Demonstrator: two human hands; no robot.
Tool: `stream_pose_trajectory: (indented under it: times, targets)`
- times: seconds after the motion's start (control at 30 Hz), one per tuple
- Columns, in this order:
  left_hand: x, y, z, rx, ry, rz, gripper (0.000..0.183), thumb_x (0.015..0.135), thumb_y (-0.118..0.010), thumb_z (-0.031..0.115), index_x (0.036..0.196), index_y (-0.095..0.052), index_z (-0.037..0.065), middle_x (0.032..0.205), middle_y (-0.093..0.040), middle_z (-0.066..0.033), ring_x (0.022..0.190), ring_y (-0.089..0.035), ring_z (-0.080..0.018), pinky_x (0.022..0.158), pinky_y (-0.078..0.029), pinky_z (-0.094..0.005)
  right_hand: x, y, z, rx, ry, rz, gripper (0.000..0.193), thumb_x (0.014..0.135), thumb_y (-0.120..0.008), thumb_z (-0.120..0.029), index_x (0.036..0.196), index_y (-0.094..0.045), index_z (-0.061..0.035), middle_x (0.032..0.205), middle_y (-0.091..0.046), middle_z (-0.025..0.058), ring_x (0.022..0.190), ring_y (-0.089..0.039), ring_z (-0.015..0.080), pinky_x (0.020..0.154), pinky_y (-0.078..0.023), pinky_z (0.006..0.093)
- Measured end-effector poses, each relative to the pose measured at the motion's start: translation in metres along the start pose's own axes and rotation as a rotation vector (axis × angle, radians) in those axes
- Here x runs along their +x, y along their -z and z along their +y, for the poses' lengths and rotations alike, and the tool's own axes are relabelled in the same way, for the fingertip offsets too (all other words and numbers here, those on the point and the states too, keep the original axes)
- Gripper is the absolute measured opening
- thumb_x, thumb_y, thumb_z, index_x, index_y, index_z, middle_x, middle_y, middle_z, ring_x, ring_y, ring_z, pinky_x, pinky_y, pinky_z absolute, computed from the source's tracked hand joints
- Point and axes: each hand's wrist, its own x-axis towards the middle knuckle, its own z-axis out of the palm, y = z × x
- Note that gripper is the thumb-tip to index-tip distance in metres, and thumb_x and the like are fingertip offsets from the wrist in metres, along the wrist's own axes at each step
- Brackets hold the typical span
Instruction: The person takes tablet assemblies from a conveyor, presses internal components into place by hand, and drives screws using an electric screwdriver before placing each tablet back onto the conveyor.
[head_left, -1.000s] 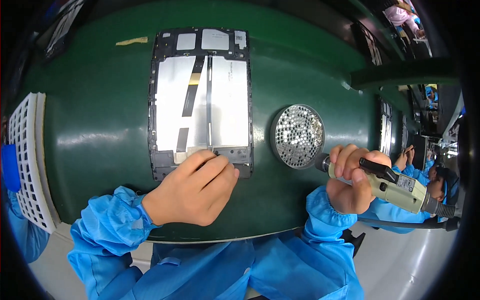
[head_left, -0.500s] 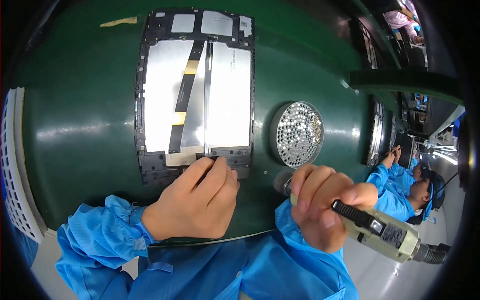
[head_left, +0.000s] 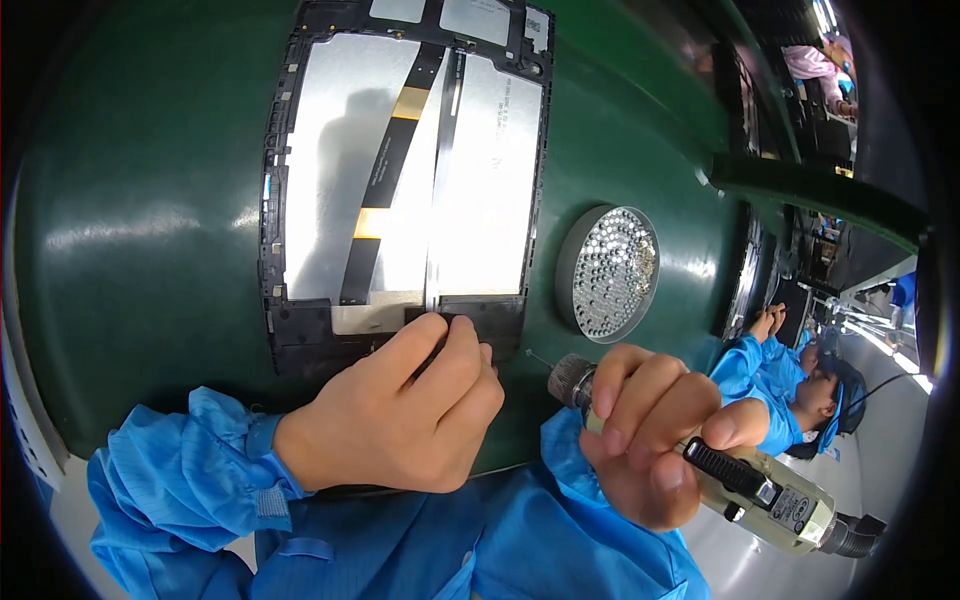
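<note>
Tablet (head_left: 330,150): in the head view, open on the green table (head_left: 150,330), in front of the person, its pale panels facing up; a dark ribbon (head_left: 395,160) with gold bands slants across them.
Left hand (head_left: 395,415): over the tablet's lower edge, fingertips bunched; whether they pinch anything, I cannot tell.
Right hand (head_left: 655,435): clamped around the driver (head_left: 765,500), whose thin bit points left, near the tablet's lower right corner.
Dish (head_left: 576,285): right of the tablet, apart from it, holding small shiny pieces.
</note>
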Motion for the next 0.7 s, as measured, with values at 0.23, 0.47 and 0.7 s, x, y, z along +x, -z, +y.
stream_pose_trajectory:
  times: [0.23,0.47,0.7]
  targets:
    - [0.000,-0.006,-0.001,-0.011,0.039,0.032,0.010,0.070,-0.074,0.002,0.077,-0.069,-0.005,0.082,-0.059,-0.0098,0.084,-0.060,-0.0240,0.075,-0.050,-0.0370,0.000,0.003,0.011,0.049,0.081,-0.018,0.035,0.079,-0.060,0.002,0.108,-0.042,-0.0071,0.063,-0.053,0.0081,0.054,-0.055,0.0213,0.051,-0.048,0.0375]
    - [-0.002,-0.010,-0.001,-0.018,0.046,0.060,0.009,0.071,-0.070,0.003,0.075,-0.067,-0.005,0.081,-0.056,-0.0079,0.085,-0.057,-0.0242,0.077,-0.048,-0.0377,0.001,0.003,0.013,0.026,0.055,-0.048,0.033,0.080,-0.061,0.001,0.107,-0.043,-0.0064,0.064,-0.053,0.0080,0.054,-0.054,0.0210,0.053,-0.048,0.0384]
    - [0.006,0.011,-0.005,0.002,0.043,-0.201,0.017,0.070,-0.065,0.009,0.081,-0.068,-0.004,0.095,-0.059,-0.0104,0.103,-0.055,-0.0314,0.090,-0.046,-0.0463,0.000,-0.005,0.012,-0.052,-0.021,-0.008,0.026,0.083,-0.061,-0.010,0.105,-0.046,-0.0080,0.064,-0.049,0.0043,0.056,-0.049,0.0167,0.058,-0.042,0.0345]
